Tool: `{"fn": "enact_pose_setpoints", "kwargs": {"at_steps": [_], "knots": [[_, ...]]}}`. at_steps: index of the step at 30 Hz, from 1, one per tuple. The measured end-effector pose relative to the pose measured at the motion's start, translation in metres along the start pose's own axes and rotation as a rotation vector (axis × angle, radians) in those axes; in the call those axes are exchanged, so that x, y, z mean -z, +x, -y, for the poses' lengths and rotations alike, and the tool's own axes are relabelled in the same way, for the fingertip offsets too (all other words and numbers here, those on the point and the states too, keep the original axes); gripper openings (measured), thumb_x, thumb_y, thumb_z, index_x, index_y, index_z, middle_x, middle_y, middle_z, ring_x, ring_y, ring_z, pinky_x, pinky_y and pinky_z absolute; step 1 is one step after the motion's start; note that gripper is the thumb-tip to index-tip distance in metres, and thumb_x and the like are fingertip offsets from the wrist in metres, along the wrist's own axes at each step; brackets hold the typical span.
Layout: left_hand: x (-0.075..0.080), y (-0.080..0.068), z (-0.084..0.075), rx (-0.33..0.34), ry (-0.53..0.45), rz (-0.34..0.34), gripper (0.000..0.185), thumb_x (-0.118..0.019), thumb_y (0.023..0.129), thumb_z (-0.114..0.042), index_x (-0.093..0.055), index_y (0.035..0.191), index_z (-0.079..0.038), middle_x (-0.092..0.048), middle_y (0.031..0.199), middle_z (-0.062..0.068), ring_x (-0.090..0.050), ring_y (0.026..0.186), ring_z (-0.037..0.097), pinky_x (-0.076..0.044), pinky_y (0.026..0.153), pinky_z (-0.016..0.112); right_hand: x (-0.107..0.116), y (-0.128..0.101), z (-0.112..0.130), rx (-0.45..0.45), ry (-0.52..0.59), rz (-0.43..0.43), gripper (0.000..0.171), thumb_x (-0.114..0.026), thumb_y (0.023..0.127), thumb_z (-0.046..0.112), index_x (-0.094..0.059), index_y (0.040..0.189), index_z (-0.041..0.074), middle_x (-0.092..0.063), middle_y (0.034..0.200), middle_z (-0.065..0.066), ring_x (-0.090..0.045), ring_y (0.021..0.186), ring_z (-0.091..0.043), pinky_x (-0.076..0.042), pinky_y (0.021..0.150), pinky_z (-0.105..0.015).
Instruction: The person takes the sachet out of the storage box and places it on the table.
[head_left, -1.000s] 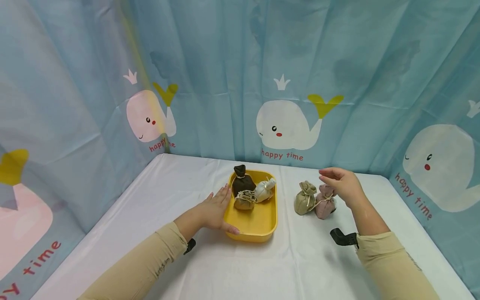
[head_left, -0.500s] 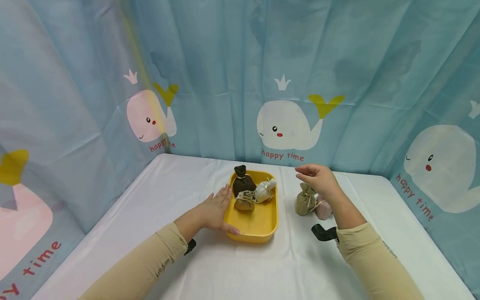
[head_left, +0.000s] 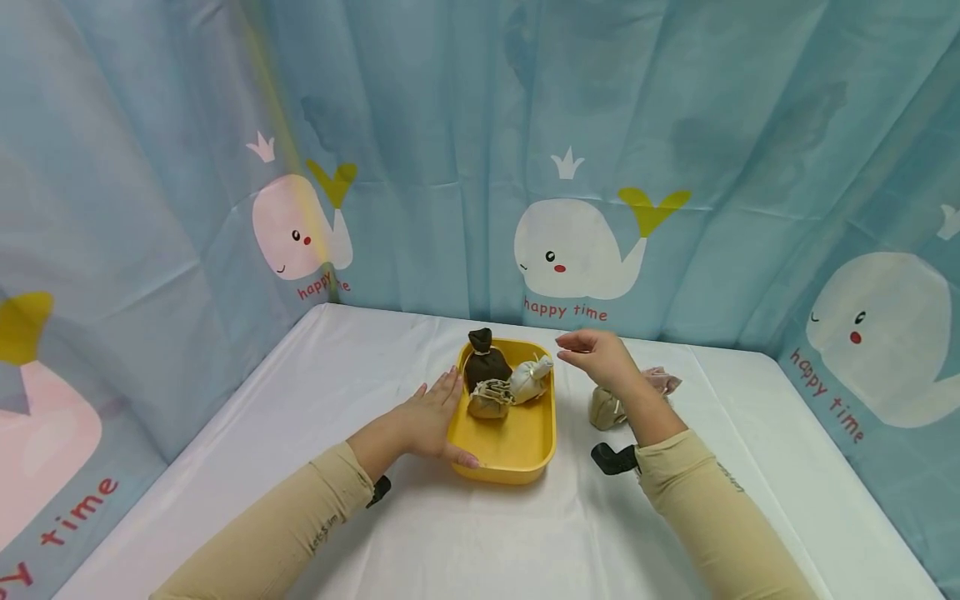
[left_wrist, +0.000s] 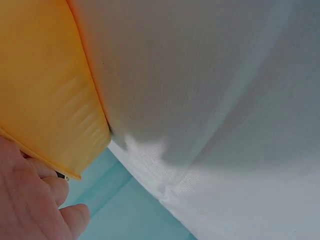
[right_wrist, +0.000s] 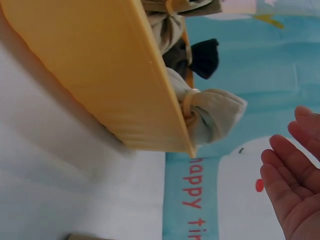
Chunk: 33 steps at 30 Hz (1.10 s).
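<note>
A yellow plastic tub (head_left: 498, 477) stands mid-table and holds a dark brown pouch (head_left: 486, 367), a white pouch (head_left: 529, 382) and a khaki pouch (head_left: 489, 402), all tied with cord. Fingers outstretched, my left hand (head_left: 426, 423) rests along the tub's left rim. My right hand (head_left: 604, 360) hovers to the right of the tub, fingers loosely extended, with nothing in it in the right wrist view. Behind that forearm, an olive pouch (head_left: 603, 410) and a pink pouch (head_left: 662, 380) stand on the table, partly hidden.
A white cloth covers the table (head_left: 450, 533). Blue curtains (head_left: 420, 233) printed with whales hang around its back and sides. Each wrist carries a black camera mount, such as the right mount (head_left: 613, 458).
My right hand has moved left from above the pink pouch, past the olive one, toward the tub. My left hand and the pouches have stayed in place.
</note>
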<state>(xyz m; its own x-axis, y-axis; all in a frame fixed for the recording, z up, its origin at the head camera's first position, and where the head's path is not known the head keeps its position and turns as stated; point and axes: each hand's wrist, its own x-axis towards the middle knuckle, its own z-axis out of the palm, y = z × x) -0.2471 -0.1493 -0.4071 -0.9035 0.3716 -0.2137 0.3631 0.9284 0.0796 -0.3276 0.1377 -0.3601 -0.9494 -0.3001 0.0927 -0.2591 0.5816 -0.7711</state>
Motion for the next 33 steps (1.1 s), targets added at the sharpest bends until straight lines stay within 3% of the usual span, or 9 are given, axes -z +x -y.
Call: {"fn": "enact_pose_setpoints", "kwargs": {"at_steps": [19,33], "knots": [[-0.001,-0.002,0.0,-0.011,-0.021,-0.005,0.138,-0.042,0.049,-0.091,0.001,0.146,-0.002,0.008,0.152,0.013,0.003,0.14,0.026,-0.011,0.11,0.049,-0.016,0.016,-0.007,-0.096,-0.032,0.135,0.03,-0.068,0.083,0.022,-0.066,0.11,0.01,-0.065,0.108,-0.007,-0.059,0.103,-0.023,-0.045,0.09,-0.044],[0.002,-0.003,-0.002,-0.004,-0.022,-0.001,0.138,-0.042,0.049,-0.091,0.001,0.146,-0.003,0.007,0.153,0.013,0.003,0.14,0.025,-0.01,0.11,0.049,-0.02,0.022,-0.013,-0.106,-0.027,0.15,0.03,-0.07,0.081,0.018,-0.066,0.109,0.009,-0.066,0.104,-0.006,-0.06,0.099,-0.021,-0.046,0.089,-0.043]]}}
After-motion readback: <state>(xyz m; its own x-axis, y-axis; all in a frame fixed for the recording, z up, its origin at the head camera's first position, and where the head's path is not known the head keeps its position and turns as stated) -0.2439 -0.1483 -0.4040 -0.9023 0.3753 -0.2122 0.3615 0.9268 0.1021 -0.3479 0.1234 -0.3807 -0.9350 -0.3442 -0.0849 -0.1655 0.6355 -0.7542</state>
